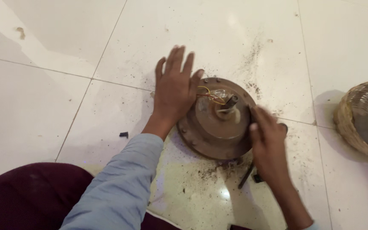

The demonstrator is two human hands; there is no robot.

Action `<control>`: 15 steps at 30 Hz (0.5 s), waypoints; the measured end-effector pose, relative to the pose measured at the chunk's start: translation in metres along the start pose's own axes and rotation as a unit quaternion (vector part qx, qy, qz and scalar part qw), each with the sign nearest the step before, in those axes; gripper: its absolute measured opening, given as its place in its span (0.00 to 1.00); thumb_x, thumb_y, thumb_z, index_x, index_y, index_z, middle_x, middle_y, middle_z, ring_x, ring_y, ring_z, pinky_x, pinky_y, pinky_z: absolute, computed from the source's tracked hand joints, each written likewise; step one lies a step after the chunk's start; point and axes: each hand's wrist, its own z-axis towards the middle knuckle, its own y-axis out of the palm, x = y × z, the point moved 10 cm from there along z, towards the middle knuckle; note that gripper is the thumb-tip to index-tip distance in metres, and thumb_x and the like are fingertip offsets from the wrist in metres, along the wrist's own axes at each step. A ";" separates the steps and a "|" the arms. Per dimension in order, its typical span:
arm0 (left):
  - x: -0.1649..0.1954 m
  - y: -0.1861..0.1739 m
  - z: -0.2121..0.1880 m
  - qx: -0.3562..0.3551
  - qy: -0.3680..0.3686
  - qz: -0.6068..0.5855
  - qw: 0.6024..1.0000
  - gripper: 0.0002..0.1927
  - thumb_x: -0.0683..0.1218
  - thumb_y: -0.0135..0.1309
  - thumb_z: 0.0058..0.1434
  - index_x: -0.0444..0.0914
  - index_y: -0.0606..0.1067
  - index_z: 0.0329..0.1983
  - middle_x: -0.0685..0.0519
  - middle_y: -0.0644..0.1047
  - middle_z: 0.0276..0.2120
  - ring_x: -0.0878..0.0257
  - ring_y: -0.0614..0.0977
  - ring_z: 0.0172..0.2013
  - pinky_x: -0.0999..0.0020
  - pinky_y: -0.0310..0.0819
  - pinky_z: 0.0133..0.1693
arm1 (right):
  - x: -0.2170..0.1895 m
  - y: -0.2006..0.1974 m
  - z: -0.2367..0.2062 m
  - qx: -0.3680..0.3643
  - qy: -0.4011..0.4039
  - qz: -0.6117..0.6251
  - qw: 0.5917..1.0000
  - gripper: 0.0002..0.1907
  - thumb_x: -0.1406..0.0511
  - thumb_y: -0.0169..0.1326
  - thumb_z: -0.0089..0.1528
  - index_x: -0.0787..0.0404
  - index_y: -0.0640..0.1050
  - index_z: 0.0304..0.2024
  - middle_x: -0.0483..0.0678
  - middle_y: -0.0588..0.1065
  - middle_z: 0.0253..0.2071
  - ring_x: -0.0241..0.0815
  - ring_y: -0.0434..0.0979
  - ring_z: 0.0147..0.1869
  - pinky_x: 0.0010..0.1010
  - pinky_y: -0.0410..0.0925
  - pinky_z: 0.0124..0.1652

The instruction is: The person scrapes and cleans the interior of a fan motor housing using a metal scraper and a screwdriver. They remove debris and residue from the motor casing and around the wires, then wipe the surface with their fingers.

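Observation:
A round, rusty brown motor housing [216, 127] lies flat on the white tiled floor, with a short shaft and yellow and red wires [209, 96] sticking out of its middle. My left hand [174, 91] rests flat against its left rim with the fingers spread. On the opposite side, my right hand [265, 140] presses on the right rim, fingers pointing toward the shaft and slightly blurred. Neither hand holds anything else.
A woven basket [365, 119] stands at the right edge. A dark tool [247, 175] lies on the floor just below the housing. A small black piece [124, 134] sits to the left. Dark grit is scattered over the tiles. My knee in maroon cloth [26, 196] fills the lower left.

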 end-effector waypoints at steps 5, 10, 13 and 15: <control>-0.014 -0.001 -0.013 -0.005 -0.173 -0.016 0.985 0.31 0.61 0.33 0.75 0.33 0.73 0.60 0.38 0.71 0.63 0.43 0.67 0.68 0.45 0.55 0.67 | -0.010 -0.015 -0.016 -0.004 -0.012 -0.020 1.000 0.22 0.64 0.46 0.68 0.61 0.74 0.64 0.51 0.74 0.65 0.54 0.70 0.61 0.41 0.63 0.61; 0.003 0.007 -0.039 -0.032 -0.268 -0.101 0.958 0.29 0.57 0.34 0.75 0.30 0.73 0.59 0.38 0.73 0.58 0.43 0.70 0.63 0.43 0.57 0.62 | -0.012 -0.035 0.010 0.027 0.020 0.090 0.995 0.18 0.66 0.47 0.68 0.59 0.77 0.59 0.50 0.76 0.62 0.47 0.80 0.57 0.35 0.73 0.52; 0.010 -0.002 -0.042 0.004 -0.258 -0.119 0.959 0.28 0.56 0.35 0.74 0.31 0.77 0.55 0.41 0.77 0.54 0.44 0.75 0.57 0.48 0.64 0.59 | -0.038 -0.025 0.034 0.028 -0.049 0.055 0.997 0.16 0.69 0.51 0.65 0.58 0.81 0.54 0.48 0.78 0.60 0.49 0.83 0.53 0.34 0.75 0.49; 0.011 -0.004 -0.039 0.010 -0.245 -0.128 0.961 0.27 0.55 0.35 0.74 0.32 0.79 0.52 0.42 0.79 0.51 0.45 0.79 0.53 0.51 0.69 0.56 | -0.066 -0.018 0.040 0.037 -0.169 0.012 0.985 0.15 0.71 0.54 0.64 0.61 0.82 0.52 0.50 0.79 0.58 0.52 0.81 0.57 0.37 0.72 0.54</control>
